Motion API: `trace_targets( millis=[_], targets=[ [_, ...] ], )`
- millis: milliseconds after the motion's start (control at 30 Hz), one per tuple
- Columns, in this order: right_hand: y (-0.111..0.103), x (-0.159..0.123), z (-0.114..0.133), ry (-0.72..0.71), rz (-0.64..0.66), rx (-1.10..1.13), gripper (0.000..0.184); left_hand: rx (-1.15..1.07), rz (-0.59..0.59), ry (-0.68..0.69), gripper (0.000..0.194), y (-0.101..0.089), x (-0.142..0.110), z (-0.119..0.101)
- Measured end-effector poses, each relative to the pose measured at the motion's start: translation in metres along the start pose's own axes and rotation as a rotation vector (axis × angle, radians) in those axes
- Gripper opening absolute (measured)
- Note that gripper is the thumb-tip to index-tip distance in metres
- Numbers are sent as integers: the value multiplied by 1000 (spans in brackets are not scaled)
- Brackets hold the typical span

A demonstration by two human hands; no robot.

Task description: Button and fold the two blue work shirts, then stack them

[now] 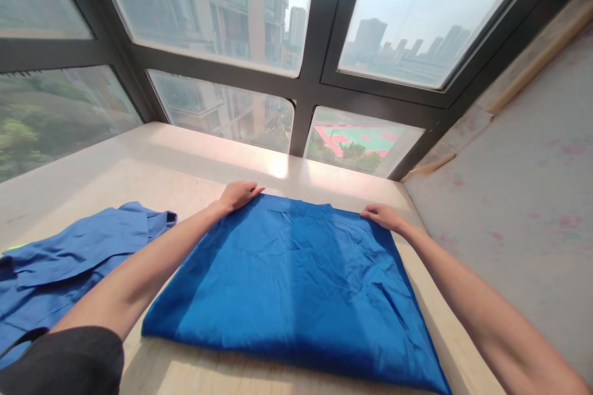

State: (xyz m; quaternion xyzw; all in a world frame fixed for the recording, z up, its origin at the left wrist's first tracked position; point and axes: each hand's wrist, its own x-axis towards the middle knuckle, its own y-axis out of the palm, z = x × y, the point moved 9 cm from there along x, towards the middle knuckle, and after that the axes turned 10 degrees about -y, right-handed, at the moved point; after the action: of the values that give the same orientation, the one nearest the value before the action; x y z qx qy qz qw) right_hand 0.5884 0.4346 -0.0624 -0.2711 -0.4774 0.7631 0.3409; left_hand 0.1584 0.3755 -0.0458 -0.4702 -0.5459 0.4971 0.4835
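A bright blue cloth garment (296, 278), folded into a wide flat shape, lies on the pale window ledge in front of me. Its kind cannot be told; a stitched band runs along its far edge. My left hand (239, 195) is closed at the far left corner, fingers pinching the cloth. At the far right corner my right hand (382, 216) also pinches the edge, thumb and fingers together. Creases run across the right half of the cloth, and its near edge is a thick rounded fold.
Left of my left forearm lies another blue garment (92, 241), loosely folded, with a yellow-green strip at its edge. Dark window frames (306, 99) rise behind the pale ledge (185, 173). A flower-patterned wall (519, 197) bounds the right side.
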Motion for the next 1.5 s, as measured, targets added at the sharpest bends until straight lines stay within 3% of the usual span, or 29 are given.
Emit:
trace_targets(
  millis=[167,300,500,567,667,800,967,1100,1167,1267,1333,1400,1500],
  targets=[
    [11,-11,-19,54,-119,13,46,-24,-14,-62,60,16,2,8],
    [16,-17,-21,120,-204,-1,42,-10,-80,-57,56,15,-1,6],
    [15,-21,-6,86,-149,42,46,-76,97,76,60,14,-9,-2],
    [8,-25,2,48,-88,62,55,-48,141,143,53,7,-15,-3],
    [-16,-31,11,-10,-66,70,62,-78,98,228,47,-15,-21,-2],
    [-47,-22,8,-10,-151,37,60,-113,-10,95,44,-34,-12,9],
    [-16,9,2,30,-82,-6,43,-58,61,-88,32,-2,1,3],
    [5,10,-7,93,-128,-54,38,-131,24,-160,34,15,2,3],
    [8,4,-12,113,-141,-82,41,-132,2,-165,37,17,-2,6],
    [2,-3,-15,165,-206,-213,39,-106,-108,-128,41,6,-14,2],
    [-4,-6,-4,204,-325,-288,36,-100,-175,-53,46,-3,-27,-15],
    [-2,-4,25,190,-448,-281,39,-111,-185,45,53,-6,-42,-44],
    [31,14,105,-18,-445,-207,47,-133,-133,206,60,1,-66,-99]
  ],
)
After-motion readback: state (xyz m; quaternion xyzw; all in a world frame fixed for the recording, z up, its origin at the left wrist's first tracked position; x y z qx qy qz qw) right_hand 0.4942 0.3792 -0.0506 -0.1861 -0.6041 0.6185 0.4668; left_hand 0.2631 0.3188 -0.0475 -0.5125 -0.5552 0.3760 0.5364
